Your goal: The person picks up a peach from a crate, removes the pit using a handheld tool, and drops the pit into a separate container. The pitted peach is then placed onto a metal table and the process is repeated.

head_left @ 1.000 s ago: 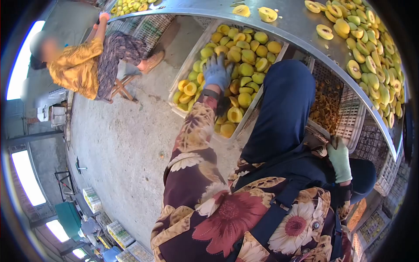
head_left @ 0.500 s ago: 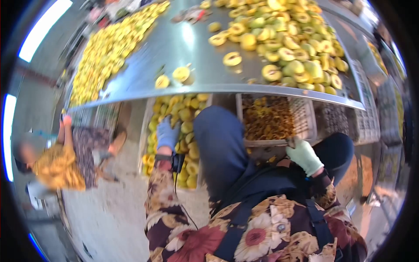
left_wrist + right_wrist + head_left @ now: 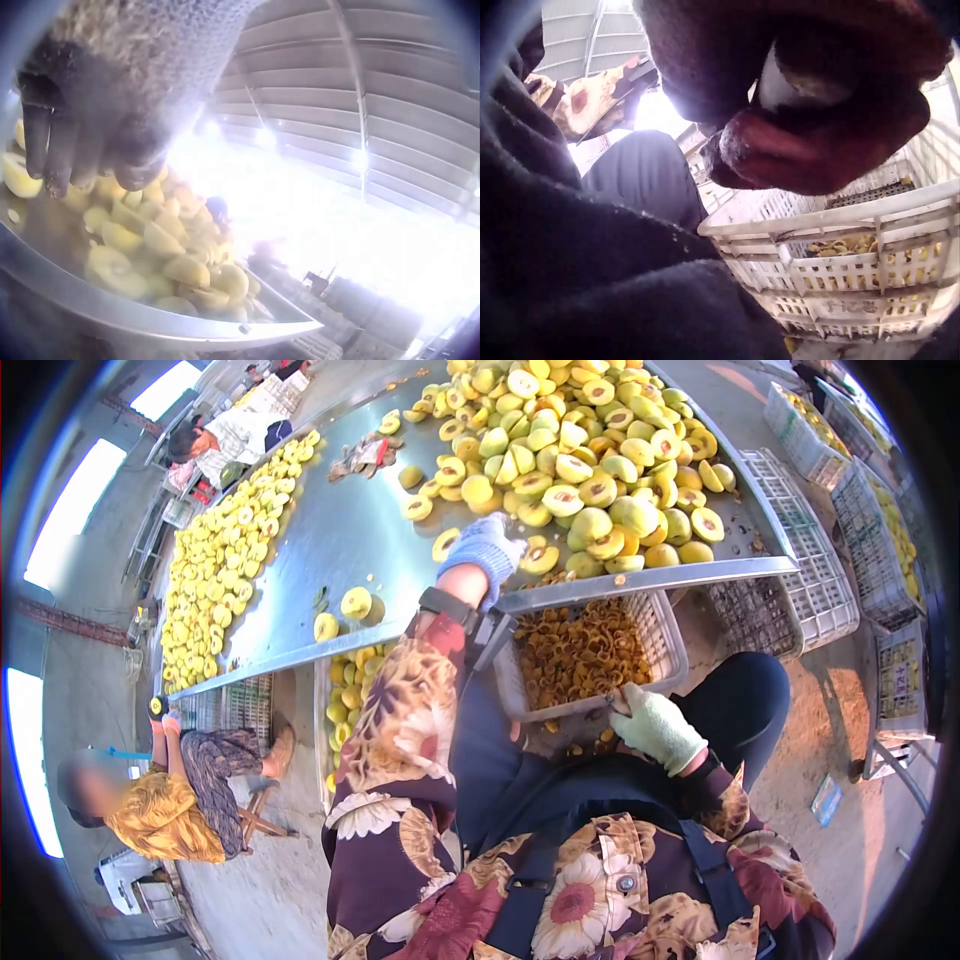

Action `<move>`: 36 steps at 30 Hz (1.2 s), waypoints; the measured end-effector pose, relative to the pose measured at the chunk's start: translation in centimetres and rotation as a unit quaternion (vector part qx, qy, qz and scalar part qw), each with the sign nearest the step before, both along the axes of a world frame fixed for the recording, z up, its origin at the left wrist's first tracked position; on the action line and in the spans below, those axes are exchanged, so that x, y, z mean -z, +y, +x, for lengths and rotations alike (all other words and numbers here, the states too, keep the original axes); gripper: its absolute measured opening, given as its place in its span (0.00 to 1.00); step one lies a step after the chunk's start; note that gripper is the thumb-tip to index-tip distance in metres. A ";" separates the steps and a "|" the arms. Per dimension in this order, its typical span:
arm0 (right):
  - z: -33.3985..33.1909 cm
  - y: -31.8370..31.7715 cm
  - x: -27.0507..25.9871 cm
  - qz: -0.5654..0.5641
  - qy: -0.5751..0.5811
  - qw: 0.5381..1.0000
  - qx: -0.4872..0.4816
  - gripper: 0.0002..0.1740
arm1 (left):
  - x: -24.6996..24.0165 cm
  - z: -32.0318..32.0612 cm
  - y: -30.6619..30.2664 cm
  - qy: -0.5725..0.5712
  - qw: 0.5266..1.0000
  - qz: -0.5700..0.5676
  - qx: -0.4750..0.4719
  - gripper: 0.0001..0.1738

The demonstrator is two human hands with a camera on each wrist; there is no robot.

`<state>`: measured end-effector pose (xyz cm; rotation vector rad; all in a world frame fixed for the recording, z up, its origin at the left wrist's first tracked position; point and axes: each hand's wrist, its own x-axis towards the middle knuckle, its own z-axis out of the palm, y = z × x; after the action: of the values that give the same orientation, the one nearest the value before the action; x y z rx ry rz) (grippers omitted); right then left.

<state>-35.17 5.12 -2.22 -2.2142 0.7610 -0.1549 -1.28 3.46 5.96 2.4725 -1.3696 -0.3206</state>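
Floral sleeve (image 3: pixel 402 710) in maroon and cream (left glove (image 3: pixel 482 552) blue).

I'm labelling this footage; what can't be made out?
Pale thing in right hand: right wrist view, fingers and shadow hide most.
Whether left hand touches fruit: left wrist view, blurred.
Left crate: head view, table and sleeve cover much.
Far room: left wrist view, glare.

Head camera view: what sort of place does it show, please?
Probably a fruit-processing workshop. Cut yellow fruit lies in heaps on a long metal table, a plastic crate by its edge holds brown scraps, and another person sits on a low stool.
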 end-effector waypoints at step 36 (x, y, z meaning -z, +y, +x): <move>1.2 -6.1 -4.7 0.405 -0.332 0.817 0.239 0.15 | 1.5 -20.3 5.2 0.369 0.812 -0.445 -0.088 0.24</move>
<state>-33.94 -0.95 2.51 -1.0091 0.7608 -0.6772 -21.62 8.62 4.43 1.4158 -0.6855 -0.4091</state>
